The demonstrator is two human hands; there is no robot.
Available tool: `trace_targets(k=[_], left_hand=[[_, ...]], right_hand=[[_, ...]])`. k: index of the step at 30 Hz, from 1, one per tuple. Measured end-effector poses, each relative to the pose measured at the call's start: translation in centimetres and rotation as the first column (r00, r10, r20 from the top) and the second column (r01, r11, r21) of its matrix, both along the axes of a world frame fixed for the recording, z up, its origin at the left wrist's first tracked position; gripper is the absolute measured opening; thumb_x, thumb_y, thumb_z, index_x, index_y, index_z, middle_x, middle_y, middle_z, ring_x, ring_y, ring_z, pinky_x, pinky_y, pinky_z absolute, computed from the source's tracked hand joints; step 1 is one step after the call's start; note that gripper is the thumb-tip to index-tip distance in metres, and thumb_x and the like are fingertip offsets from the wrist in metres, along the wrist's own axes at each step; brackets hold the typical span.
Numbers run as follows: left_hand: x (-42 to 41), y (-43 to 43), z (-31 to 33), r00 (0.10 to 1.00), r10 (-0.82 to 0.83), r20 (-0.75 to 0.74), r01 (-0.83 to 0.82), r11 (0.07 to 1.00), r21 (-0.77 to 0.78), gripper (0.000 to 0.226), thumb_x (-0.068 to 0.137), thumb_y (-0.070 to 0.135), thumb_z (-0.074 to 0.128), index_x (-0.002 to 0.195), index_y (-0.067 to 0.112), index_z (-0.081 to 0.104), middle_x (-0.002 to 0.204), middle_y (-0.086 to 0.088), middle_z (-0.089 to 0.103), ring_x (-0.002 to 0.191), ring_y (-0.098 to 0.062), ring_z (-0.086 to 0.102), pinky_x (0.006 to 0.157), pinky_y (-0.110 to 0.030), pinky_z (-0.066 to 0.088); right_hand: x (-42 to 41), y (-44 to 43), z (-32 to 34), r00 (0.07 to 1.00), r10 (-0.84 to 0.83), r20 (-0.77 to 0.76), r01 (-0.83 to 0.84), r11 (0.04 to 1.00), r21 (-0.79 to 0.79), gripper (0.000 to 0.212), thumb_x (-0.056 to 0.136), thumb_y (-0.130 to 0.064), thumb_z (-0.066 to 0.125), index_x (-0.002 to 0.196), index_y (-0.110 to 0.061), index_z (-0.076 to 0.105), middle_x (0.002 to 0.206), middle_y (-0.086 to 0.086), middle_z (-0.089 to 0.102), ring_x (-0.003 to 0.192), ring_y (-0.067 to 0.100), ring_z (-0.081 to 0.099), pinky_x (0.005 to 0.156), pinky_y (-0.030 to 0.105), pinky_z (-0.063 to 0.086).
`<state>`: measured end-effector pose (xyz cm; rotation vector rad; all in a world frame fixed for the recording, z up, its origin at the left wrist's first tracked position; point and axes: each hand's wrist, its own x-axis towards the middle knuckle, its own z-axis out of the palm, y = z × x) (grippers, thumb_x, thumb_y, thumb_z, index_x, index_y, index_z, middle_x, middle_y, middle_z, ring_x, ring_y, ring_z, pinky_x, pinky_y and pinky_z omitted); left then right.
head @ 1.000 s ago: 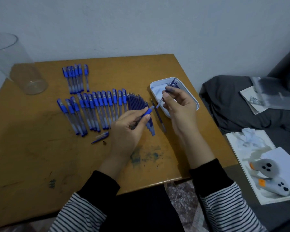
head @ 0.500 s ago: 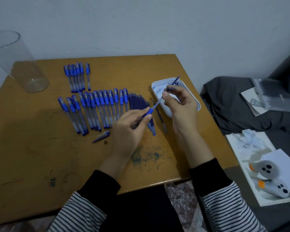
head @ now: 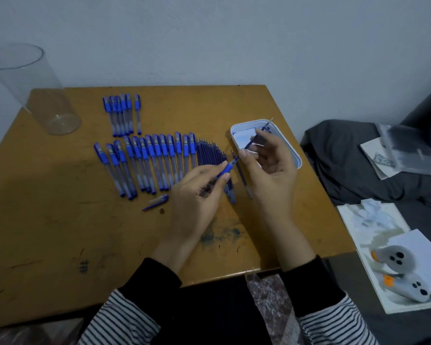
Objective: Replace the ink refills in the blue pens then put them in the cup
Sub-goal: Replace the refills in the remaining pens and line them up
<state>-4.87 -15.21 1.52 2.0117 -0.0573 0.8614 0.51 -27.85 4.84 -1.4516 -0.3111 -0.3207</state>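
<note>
Right hand (head: 271,168): thumb and index fingertips (head: 259,132) pinch a thin blue refill (head: 249,145) about mid-length; the other fingers are loosely curled and touch nothing. The refill slants over the near-left corner of the white tray (head: 295,155), its metal tip pointing up over the tray and its lower end at the mouth of the pen barrel (head: 227,168).

Left hand (head: 199,195): fingers curled round the barrel, thumb and index closing just behind the blue rubber grip, held just left of the tray and above the table (head: 60,232).

Handling, as a judgement:
- The refill looks very light, thin and bendy, and would buckle if pushed from its far end, so pinch it close to the barrel mouth and feed it straight.
- Its tip may smear ink.
- The barrel is stiff, smooth plastic. The rubber grip is the non-slip place to hold.

Left of the tray:
- a bunch of loose refills (head: 210,155)
- a long row of capped pens (head: 144,163)
- farther back, a smaller group (head: 121,115)
- nearer the person, a loose cap (head: 158,200) and a tiny tip piece (head: 161,210)

The clear cup (head: 35,95) is well apart at far left and looks empty.
</note>
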Motion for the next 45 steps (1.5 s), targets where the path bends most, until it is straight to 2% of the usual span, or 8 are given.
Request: trace_targets(k=[7, 11, 14, 23, 29, 34, 38, 45], left_hand=[[-1.0, 0.8, 0.5, 1.000, -0.009, 0.025, 0.009, 1.000, -0.012, 0.030, 0.091, 0.016, 0.072, 0.119, 0.006, 0.071, 0.104, 0.002, 0.070, 0.086, -0.008, 0.069, 0.075, -0.021, 0.058], [-1.7, 1.9, 0.6, 0.999, 0.016, 0.033, -0.017, 1.000, 0.022, 0.029, 0.093, 0.019, 0.070, 0.118, 0.005, 0.072, 0.101, -0.004, 0.073, 0.082, -0.007, 0.067, 0.072, -0.021, 0.056], [-2.3, 2.9, 0.7, 0.999, 0.035, 0.036, -0.037, 0.999, 0.033, 0.028, 0.092, 0.020, 0.071, 0.117, 0.006, 0.073, 0.099, -0.003, 0.074, 0.082, -0.007, 0.067, 0.072, -0.020, 0.056], [-4.3, 5.8, 0.8, 0.996, 0.071, 0.061, -0.072, 0.997, 0.015, 0.028, 0.087, 0.009, 0.077, 0.114, 0.005, 0.074, 0.103, 0.004, 0.070, 0.087, -0.005, 0.069, 0.079, -0.014, 0.054], [-6.3, 8.4, 0.0, 0.998, 0.064, 0.005, -0.064, 0.998, -0.002, 0.025, 0.090, 0.013, 0.075, 0.114, 0.007, 0.075, 0.100, 0.001, 0.074, 0.088, -0.005, 0.069, 0.078, -0.021, 0.054], [-7.7, 9.5, 0.0, 0.993, 0.114, -0.016, -0.114, 0.993, 0.014, 0.022, 0.089, 0.017, 0.074, 0.109, 0.009, 0.077, 0.099, 0.008, 0.073, 0.090, 0.000, 0.068, 0.081, -0.015, 0.050], [-8.9, 10.7, -0.3, 0.988, 0.152, -0.037, -0.151, 0.988, 0.030, 0.023, 0.088, 0.018, 0.075, 0.109, 0.009, 0.077, 0.103, 0.002, 0.074, 0.094, -0.003, 0.069, 0.084, -0.018, 0.053], [-10.2, 11.9, -0.6, 0.980, 0.193, -0.051, -0.188, 0.978, 0.095, 0.023, 0.087, 0.008, 0.076, 0.109, 0.006, 0.077, 0.105, 0.003, 0.072, 0.097, 0.003, 0.066, 0.085, -0.012, 0.050]], right_hand=[[-0.7, 0.0, 0.5, 0.996, -0.004, 0.086, 0.010, 0.997, -0.075, 0.016, 0.094, -0.001, 0.063, 0.106, -0.008, 0.069, 0.105, 0.015, 0.067, 0.096, 0.030, 0.067, 0.084, 0.051, 0.056], [-1.7, 0.9, 0.7, 0.990, 0.128, -0.062, -0.128, 0.992, 0.013, 0.025, 0.090, 0.001, 0.067, 0.114, -0.007, 0.066, 0.109, 0.010, 0.069, 0.091, 0.025, 0.068, 0.085, 0.036, 0.058], [-1.8, 1.7, 0.5, 0.988, 0.151, 0.016, -0.150, 0.987, -0.057, 0.024, 0.089, 0.002, 0.068, 0.113, -0.006, 0.067, 0.111, 0.021, 0.065, 0.100, 0.027, 0.066, 0.089, 0.036, 0.055], [-3.2, 4.1, -0.3, 0.951, 0.278, 0.138, -0.232, 0.933, -0.276, 0.023, 0.090, 0.007, 0.059, 0.104, -0.004, 0.073, 0.107, 0.007, 0.071, 0.107, 0.017, 0.066, 0.094, 0.030, 0.052], [-4.7, 5.2, -0.8, 0.897, 0.442, -0.027, -0.439, 0.881, -0.177, 0.034, 0.093, 0.007, 0.056, 0.122, -0.007, 0.066, 0.121, 0.006, 0.069, 0.118, 0.019, 0.062, 0.101, 0.034, 0.050], [-6.1, 5.9, -1.8, 0.921, 0.350, -0.171, -0.365, 0.929, -0.062, 0.026, 0.094, 0.004, 0.057, 0.117, -0.004, 0.068, 0.110, 0.001, 0.073, 0.108, 0.013, 0.067, 0.092, 0.025, 0.053], [-6.4, 6.5, -2.9, 0.936, 0.245, -0.251, -0.296, 0.936, -0.189, 0.022, 0.093, -0.001, 0.061, 0.109, -0.012, 0.072, 0.103, -0.003, 0.073, 0.101, 0.009, 0.067, 0.089, 0.025, 0.054], [-7.3, 7.4, -2.8, 0.926, 0.273, -0.263, -0.370, 0.797, -0.477, 0.019, 0.087, -0.013, 0.073, 0.105, -0.019, 0.071, 0.092, -0.007, 0.069, 0.086, 0.006, 0.064, 0.078, 0.016, 0.053]])
